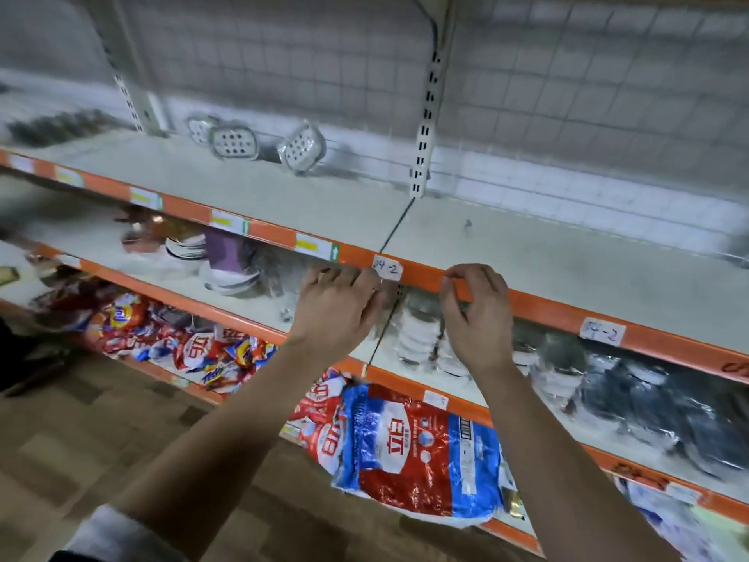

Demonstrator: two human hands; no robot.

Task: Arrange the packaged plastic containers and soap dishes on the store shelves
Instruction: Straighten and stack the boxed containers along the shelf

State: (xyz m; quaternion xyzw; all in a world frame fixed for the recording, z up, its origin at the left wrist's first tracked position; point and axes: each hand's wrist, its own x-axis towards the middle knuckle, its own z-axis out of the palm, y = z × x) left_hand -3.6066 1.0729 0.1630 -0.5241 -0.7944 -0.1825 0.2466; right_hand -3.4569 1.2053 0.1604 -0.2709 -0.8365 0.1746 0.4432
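Left hand [336, 304] and right hand [475, 314] are seen curled at the orange shelf edge [543, 312], whatever is pinched cannot be told; soap dishes [235, 142] are leant at the shelf's back, so further stock is best set beside them, facing out.

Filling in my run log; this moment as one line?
left hand, right hand: fingers curled at orange shelf edge | held: unclear | soap dishes: upper shelf, back
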